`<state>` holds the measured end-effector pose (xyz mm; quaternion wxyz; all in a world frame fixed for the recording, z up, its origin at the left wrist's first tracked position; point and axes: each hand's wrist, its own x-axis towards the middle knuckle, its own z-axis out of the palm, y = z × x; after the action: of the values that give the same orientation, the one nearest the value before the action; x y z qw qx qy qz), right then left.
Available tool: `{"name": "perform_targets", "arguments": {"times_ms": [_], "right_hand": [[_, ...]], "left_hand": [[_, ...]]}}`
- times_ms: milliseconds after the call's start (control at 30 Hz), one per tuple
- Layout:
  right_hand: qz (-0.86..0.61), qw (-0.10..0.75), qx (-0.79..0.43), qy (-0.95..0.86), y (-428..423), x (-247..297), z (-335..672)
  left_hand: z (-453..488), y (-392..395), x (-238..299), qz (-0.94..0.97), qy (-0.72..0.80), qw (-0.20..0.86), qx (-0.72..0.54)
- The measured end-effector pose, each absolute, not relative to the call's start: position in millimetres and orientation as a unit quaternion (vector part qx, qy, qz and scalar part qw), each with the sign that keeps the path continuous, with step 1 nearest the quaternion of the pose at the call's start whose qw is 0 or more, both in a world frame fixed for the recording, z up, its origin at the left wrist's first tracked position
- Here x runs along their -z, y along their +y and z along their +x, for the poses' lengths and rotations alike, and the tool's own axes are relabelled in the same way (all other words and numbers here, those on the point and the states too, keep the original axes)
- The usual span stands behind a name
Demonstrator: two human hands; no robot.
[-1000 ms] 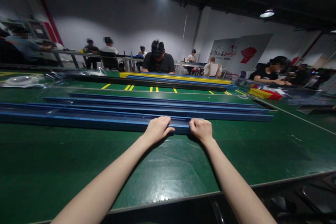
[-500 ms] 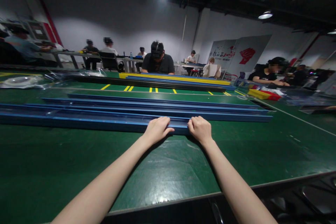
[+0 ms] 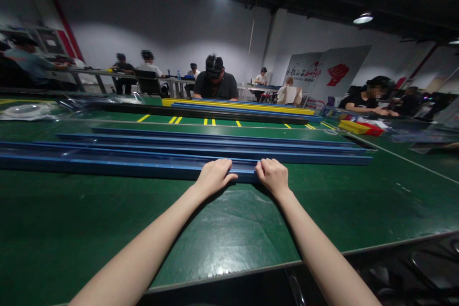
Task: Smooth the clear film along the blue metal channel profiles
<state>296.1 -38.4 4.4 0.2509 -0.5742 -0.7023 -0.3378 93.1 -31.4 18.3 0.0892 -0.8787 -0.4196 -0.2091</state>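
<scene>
Gripping the near edge of the nearest blue channel rail (image 3: 107,163), both hands sit close together at its right-hand end. The left hand (image 3: 214,177) has its fingers curled over the rail's top lip with the thumb stretched along the near face; the right hand (image 3: 273,176) is closed in a similar hooked grip just beside it, knuckles up. Neither hand is spread flat.

The rail lies flat on the green table (image 3: 71,229) and runs well off to the left. A clear film or sheet (image 3: 247,201) appears to lie on the table directly under the hands — its creases catch the light, though its edges are hard to trace.

Progress, as a judgement: the rail is seated on the table and under grip at one end only; nothing shows it lifted, fitted or joined, so the handling looks to be at an early stage.

Behind it, further blue rails (image 3: 222,146) lie parallel, just beyond the held one. Farther back sit a yellow rail (image 3: 236,105) and a dark one — with a person in a black shirt (image 3: 216,83) seated across the table, and other people at tables beyond.
</scene>
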Motion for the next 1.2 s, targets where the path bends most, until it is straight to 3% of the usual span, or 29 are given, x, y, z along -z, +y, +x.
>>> {"name": "perform_targets", "arguments": {"times_ms": [700,1200], "right_hand": [[-0.58,0.268,0.332,-0.694,-29.9,-2.1,298.8],[-0.608,0.236,0.284,-0.703,-35.3,-5.6,295.6]], "left_hand": [[92.5,-32.2,-18.1,-0.879,-0.424,0.077,0.203],[92.5,-32.4,-18.2,-0.883,-0.419,0.082,0.195]]}}
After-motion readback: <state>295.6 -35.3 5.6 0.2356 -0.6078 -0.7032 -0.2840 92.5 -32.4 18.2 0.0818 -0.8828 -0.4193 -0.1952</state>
